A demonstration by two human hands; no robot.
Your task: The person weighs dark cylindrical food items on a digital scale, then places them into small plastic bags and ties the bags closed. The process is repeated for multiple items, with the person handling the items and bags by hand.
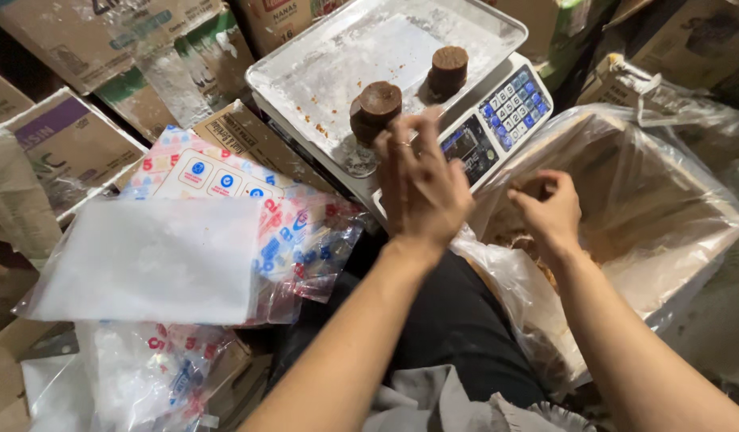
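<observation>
A brown puck point(375, 110) is being set on the scale tray point(321, 72) by the left hand point(420, 186), fingers spread beside it. The right hand point(548, 210), fingers curled together, hovers over the lined box point(665, 208). A second puck point(448, 68) sits farther right. Another weighing seems next.

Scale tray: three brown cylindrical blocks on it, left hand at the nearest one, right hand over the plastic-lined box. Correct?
Not three. The head view shows two brown blocks on the scale tray. The left hand and right hand over the lined box are as stated.

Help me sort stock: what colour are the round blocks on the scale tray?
Dark brown blocks, head view.
</observation>
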